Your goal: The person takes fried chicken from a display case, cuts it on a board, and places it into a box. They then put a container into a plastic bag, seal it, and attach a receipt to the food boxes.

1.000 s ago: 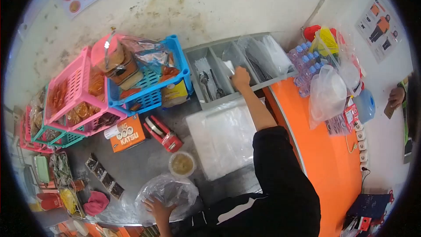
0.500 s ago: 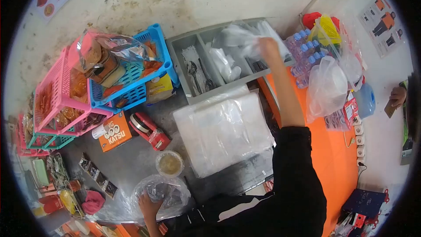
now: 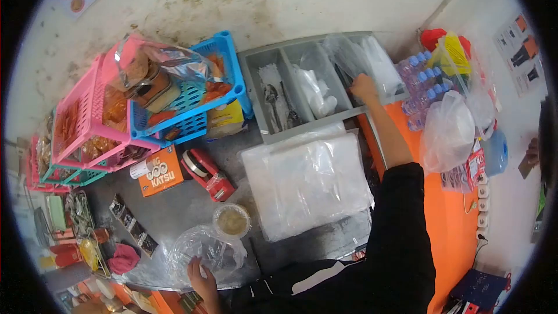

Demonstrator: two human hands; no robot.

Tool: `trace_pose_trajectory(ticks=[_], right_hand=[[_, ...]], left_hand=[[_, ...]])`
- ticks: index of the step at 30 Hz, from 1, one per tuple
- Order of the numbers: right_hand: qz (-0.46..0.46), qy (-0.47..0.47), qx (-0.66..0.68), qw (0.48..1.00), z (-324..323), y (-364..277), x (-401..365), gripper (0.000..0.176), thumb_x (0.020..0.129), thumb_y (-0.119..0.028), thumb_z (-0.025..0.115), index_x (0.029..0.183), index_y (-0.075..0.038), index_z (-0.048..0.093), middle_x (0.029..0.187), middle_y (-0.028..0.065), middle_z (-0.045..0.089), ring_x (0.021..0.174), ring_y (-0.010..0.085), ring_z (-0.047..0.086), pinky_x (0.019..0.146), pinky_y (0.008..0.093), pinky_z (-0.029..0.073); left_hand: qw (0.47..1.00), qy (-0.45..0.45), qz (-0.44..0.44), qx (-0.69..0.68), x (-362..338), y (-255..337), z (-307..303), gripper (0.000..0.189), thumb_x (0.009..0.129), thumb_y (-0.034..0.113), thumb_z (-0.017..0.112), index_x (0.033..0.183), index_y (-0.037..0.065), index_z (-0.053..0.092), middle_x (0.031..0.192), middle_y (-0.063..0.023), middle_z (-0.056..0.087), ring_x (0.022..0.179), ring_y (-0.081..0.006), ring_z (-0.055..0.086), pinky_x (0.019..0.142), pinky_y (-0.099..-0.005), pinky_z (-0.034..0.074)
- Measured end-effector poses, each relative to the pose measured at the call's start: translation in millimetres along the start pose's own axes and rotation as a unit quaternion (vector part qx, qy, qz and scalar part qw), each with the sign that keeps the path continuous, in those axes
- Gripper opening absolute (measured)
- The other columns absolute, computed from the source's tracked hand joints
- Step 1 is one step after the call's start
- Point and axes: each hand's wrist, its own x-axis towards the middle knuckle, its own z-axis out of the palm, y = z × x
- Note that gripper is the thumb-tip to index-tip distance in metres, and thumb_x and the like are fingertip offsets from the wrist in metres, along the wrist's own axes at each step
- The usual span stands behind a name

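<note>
My right hand (image 3: 364, 88) reaches into the right compartment of the grey divided tray (image 3: 264, 131), fingers curled among clear plastic wrappers (image 3: 372, 61); what it grips is hidden. The middle compartment holds white plastic items (image 3: 314, 94), the left one metal spoons (image 3: 278, 104). My left hand (image 3: 200, 276) rests on a clear plastic bag (image 3: 200, 250) at the near edge of the metal counter. A lidded round cup of brownish sauce (image 3: 232, 220) stands just beyond that bag.
A stack of clear plastic sheets (image 3: 308, 180) lies mid-counter. A red tape dispenser (image 3: 209, 175), orange Katsu box (image 3: 160, 171), and blue (image 3: 192, 93) and pink baskets (image 3: 87, 116) sit left. Water bottles (image 3: 421, 81) and bags crowd the orange ledge (image 3: 453, 221). Another person's hand (image 3: 532, 154) shows far right.
My right hand went from the tray's middle compartment up to the right-side wrappers, then dropped into the right compartment. My left hand slid to the bag's near edge.
</note>
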Motion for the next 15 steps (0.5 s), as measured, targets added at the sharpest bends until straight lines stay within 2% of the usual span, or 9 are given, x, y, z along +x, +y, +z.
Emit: trace_pose_trajectory(ticks=[1,4,7,9,10,11,12,13,15], right_hand=[[-0.035,-0.011,0.028,0.999,-8.5,4.9,3.7,0.027,0.066,-0.027,0.07,0.075,-0.003,0.065,0.084,0.0173,0.064,0.074,0.0315,0.062,0.064,0.0404,0.049],[-0.035,-0.096,0.128,0.987,-31.6,16.8,13.9,0.031,0.064,-0.032,0.074,0.072,-0.002,0.066,0.081,0.0128,0.066,0.068,0.0228,0.061,0.06,0.0356,0.047],[-0.015,-0.16,0.227,0.96,-51.7,26.6,9.3,0.03,0.068,-0.032,0.07,0.075,-0.002,0.066,0.081,0.0081,0.066,0.069,0.0157,0.059,0.06,0.0307,0.046],[-0.044,-0.168,0.224,0.959,-51.9,48.7,20.5,0.029,0.079,-0.029,0.057,0.074,-0.002,0.064,0.076,0.0096,0.065,0.07,0.0191,0.059,0.062,0.0319,0.045],[-0.351,-0.143,-0.103,0.919,-46.4,84.4,50.3,0.023,0.079,-0.022,0.053,0.073,-0.003,0.064,0.073,0.0145,0.062,0.074,0.0282,0.059,0.066,0.0351,0.045],[-0.366,-0.045,-0.158,0.916,-51.1,111.7,58.0,0.023,0.079,-0.02,0.048,0.073,-0.001,0.061,0.075,0.0165,0.061,0.076,0.0332,0.058,0.068,0.0392,0.045],[-0.379,0.055,-0.203,0.901,-49.4,115.4,51.0,0.022,0.078,-0.017,0.043,0.074,0.0,0.057,0.077,0.0185,0.059,0.077,0.0381,0.056,0.071,0.0433,0.045],[-0.37,0.104,-0.017,0.923,-113.2,72.4,-10.8,0.021,0.078,-0.015,0.048,0.089,0.0,0.058,0.077,0.0121,0.057,0.073,0.0273,0.055,0.069,0.0348,0.043],[-0.201,0.075,0.311,0.926,-208.1,-56.6,-146.8,0.016,0.08,-0.013,0.048,0.087,-0.001,0.056,0.081,0.0082,0.054,0.08,0.0212,0.052,0.072,0.0338,0.042]], left_hand=[[1.0,0.002,-0.007,0.001,-13.6,-8.3,-2.2,0.028,0.075,0.002,0.053,0.103,0.002,0.057,0.121,-0.024,0.045,0.114,-0.0386,0.041,0.094,-0.0461,0.035],[0.955,0.291,-0.061,-0.015,-53.6,-35.9,-2.9,0.011,0.078,0.006,0.052,0.084,0.001,0.059,0.121,-0.0199,0.042,0.108,-0.0332,0.043,0.09,-0.0412,0.037],[0.923,0.372,-0.101,0.011,-57.8,-57.7,2.4,0.017,0.081,0.015,0.052,0.089,0.003,0.06,0.126,-0.0202,0.034,0.115,-0.0338,0.035,0.095,-0.0455,0.031],[0.926,0.298,-0.18,-0.146,-57.2,-66.0,9.5,0.03,0.083,0.024,0.054,0.11,0.01,0.06,0.133,-0.022,0.025,0.124,-0.034,0.023,0.103,-0.045,0.019],[0.89,0.243,-0.192,-0.334,-55.4,-74.5,16.4,0.034,0.083,0.023,0.055,0.115,0.013,0.058,0.137,-0.0208,0.02,0.125,-0.0334,0.02,0.104,-0.043,0.017],[0.9,0.17,-0.251,-0.313,-52.4,-100.5,26.6,0.039,0.082,0.02,0.058,0.12,0.015,0.054,0.138,-0.0204,0.018,0.126,-0.0328,0.019,0.105,-0.0422,0.017],[0.928,0.175,-0.21,-0.252,-44.9,-93.4,26.4,0.048,0.077,0.018,0.064,0.124,0.015,0.05,0.138,-0.0203,0.02,0.127,-0.0324,0.019,0.105,-0.0425,0.016],[0.92,0.201,-0.236,-0.238,-38.3,-82.2,27.1,0.061,0.071,0.015,0.069,0.128,0.016,0.045,0.136,-0.022,0.024,0.127,-0.0342,0.018,0.105,-0.0421,0.016],[0.953,0.229,-0.131,-0.15,-32.1,-72.3,20.6,0.072,0.065,0.01,0.069,0.131,0.014,0.04,0.137,-0.0252,0.02,0.13,-0.0382,0.012,0.105,-0.0455,0.019]])
